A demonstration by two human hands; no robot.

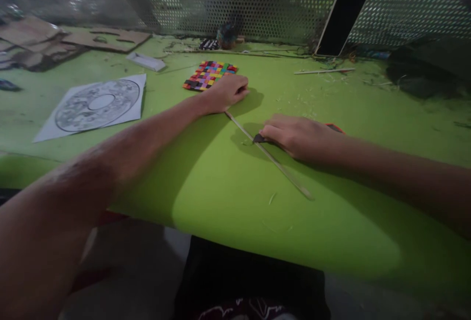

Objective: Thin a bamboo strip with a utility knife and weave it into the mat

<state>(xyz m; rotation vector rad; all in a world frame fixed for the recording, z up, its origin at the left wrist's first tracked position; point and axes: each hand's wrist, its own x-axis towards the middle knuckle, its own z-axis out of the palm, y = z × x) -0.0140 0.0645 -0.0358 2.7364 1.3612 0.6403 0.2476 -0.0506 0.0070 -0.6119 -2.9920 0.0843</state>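
A long thin pale strip (279, 167) lies diagonally on the green table (228, 202). My left hand (226, 92) is closed and holds down the far end of the strip. My right hand (298, 136) is curled around a small knife with a dark blade (258, 138) and a red handle end (334, 127). The blade tip touches the strip near its middle. A multicoloured woven mat (208, 74) lies just left of my left hand.
A sheet of paper with a printed circular pattern (96, 104) lies at the left. Cardboard pieces (106, 39) sit at the back left. A dark phone (346, 13) leans on the perforated metal screen. Another thin stick (324, 70) and shavings lie at the back right.
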